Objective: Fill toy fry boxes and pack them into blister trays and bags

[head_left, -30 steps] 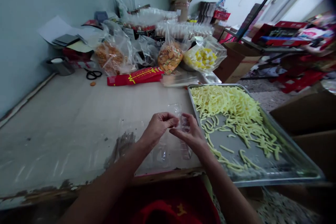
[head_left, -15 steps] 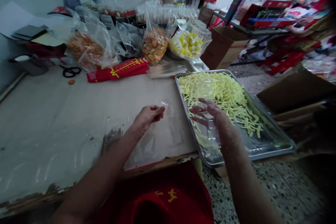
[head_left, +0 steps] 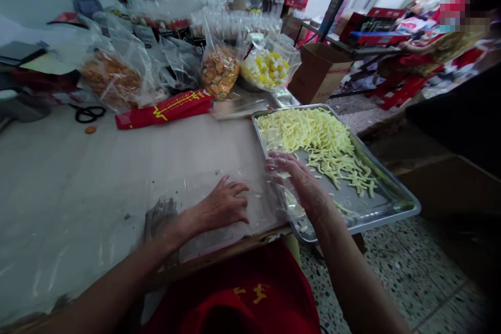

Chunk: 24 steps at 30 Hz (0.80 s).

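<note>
My left hand [head_left: 221,204] hovers at or just above the table's front part, palm down with its fingers spread and nothing visibly in it. Below it lie clear plastic sheets or bags [head_left: 256,203], hard to tell apart from the tabletop. My right hand [head_left: 295,180] holds a thin clear plastic tray [head_left: 274,140], blurred and see-through, over the left edge of a metal baking tray [head_left: 385,215]. Pale yellow, fry-like strips [head_left: 313,128] are heaped at the far side of that metal tray, thinning out towards its middle.
Along the back stand clear bags of orange-brown snacks [head_left: 219,70] and yellow-white pieces [head_left: 268,70]. A red packet [head_left: 164,109], black scissors [head_left: 88,113] and a small round cracker [head_left: 90,129] lie before them. A cardboard box [head_left: 321,72] stands beyond; another person's arm [head_left: 426,52] shows at right.
My left hand has moved down and opened from a pinch to spread fingers. My right hand has shifted left with the clear plastic tray. The view has turned slightly right.
</note>
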Each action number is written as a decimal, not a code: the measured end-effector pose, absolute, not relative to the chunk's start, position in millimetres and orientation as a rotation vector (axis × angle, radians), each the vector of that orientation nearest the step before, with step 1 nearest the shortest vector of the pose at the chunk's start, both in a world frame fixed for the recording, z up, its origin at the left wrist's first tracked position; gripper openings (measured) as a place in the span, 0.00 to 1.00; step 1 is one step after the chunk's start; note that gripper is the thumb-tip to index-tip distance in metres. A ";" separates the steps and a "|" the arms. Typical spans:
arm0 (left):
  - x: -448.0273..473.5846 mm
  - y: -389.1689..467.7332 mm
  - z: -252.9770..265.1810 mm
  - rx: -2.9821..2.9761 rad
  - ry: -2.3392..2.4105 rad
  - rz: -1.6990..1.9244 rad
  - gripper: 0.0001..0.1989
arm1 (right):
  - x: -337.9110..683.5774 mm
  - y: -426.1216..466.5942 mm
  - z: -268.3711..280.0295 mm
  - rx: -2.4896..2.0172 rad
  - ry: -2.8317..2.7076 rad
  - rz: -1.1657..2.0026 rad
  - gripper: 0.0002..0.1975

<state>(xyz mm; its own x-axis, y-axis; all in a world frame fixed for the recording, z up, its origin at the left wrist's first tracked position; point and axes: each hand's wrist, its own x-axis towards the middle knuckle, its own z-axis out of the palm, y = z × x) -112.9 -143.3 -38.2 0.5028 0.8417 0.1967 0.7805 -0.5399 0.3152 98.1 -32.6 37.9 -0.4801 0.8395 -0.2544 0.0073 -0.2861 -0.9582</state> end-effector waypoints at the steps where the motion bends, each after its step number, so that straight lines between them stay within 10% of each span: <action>1: -121.0 -148.2 -42.4 2.521 1.412 0.502 0.16 | 95.2 -31.5 36.3 -1.101 -1.359 1.878 0.21; 8: -152.3 -177.6 -48.9 2.456 1.368 0.589 0.19 | 59.7 -36.3 20.7 -1.293 -2.008 1.361 0.34; 14: -151.9 -177.9 -53.5 2.463 1.379 0.554 0.22 | 33.1 -65.7 -4.6 -1.472 -2.597 0.209 0.19; 24: -158.9 -181.6 -54.8 2.427 1.403 0.571 0.23 | 32.5 -97.4 -24.3 -1.685 -2.833 -0.021 0.25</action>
